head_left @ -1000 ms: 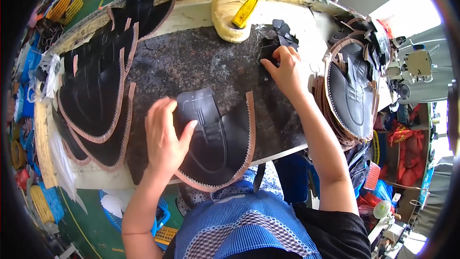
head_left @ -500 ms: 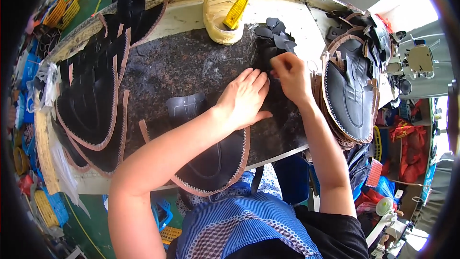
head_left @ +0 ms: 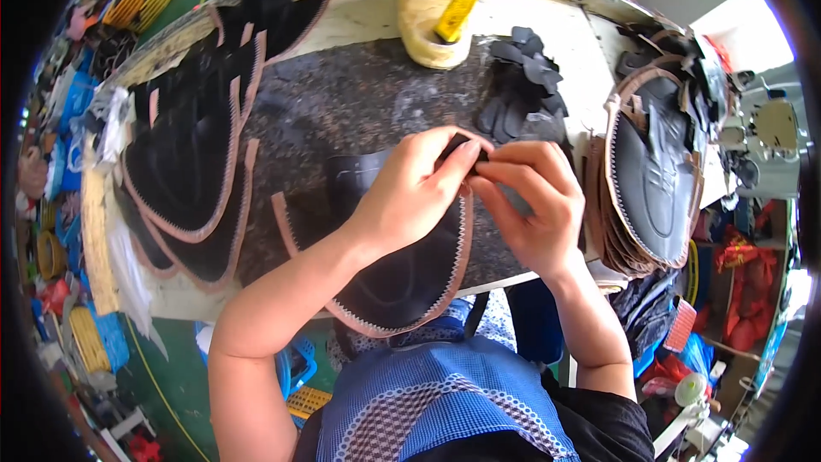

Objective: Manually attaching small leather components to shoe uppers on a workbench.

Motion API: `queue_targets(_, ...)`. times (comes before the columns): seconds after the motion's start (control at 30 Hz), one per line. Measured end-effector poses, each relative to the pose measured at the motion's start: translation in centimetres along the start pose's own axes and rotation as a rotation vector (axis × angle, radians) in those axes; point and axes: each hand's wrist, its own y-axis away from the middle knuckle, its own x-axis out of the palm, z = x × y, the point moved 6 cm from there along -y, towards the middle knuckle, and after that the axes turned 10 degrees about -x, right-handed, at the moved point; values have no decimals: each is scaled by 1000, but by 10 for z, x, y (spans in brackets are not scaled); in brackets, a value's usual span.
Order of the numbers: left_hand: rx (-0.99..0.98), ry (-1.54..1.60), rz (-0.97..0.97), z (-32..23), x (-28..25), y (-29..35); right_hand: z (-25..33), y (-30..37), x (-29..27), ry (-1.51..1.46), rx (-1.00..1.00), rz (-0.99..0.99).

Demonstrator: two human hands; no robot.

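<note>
Above the near middle of the table, my left hand [head_left: 410, 192] pinches a small black leather piece [head_left: 459, 144] between thumb and fingers. My right hand [head_left: 539, 197] meets it from the right, its fingertips closed on the same piece; the fingers partly cover it. Under my left forearm lies a black shoe upper [head_left: 398, 282] with a brown edge and pale zigzag stitching, its rounded toe toward me over the table's front edge. Beyond my right hand sits a loose heap of small black leather pieces [head_left: 523, 77].
Finished-looking black shoe uppers [head_left: 184, 171] overlap along the left side. A tall stack of uppers [head_left: 654, 171] stands at the right. At the far edge, a yellow-wrapped post [head_left: 419, 47] bears a yellow object [head_left: 462, 7]. A dark worn mat [head_left: 342, 90] covers the tabletop's middle.
My right hand has come back from the heap of small pieces toward me. My left hand has lifted off the mat, and both hands now hold a small black leather piece.
</note>
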Motion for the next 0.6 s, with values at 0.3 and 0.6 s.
queue_targets(0.3,152,-198,75,33,-1,101,22,59,57,-1212,1023,561)
queue_targets(0.6,409,-1112,-400,54,-58,124,-8,42,59,-970,1015,209)
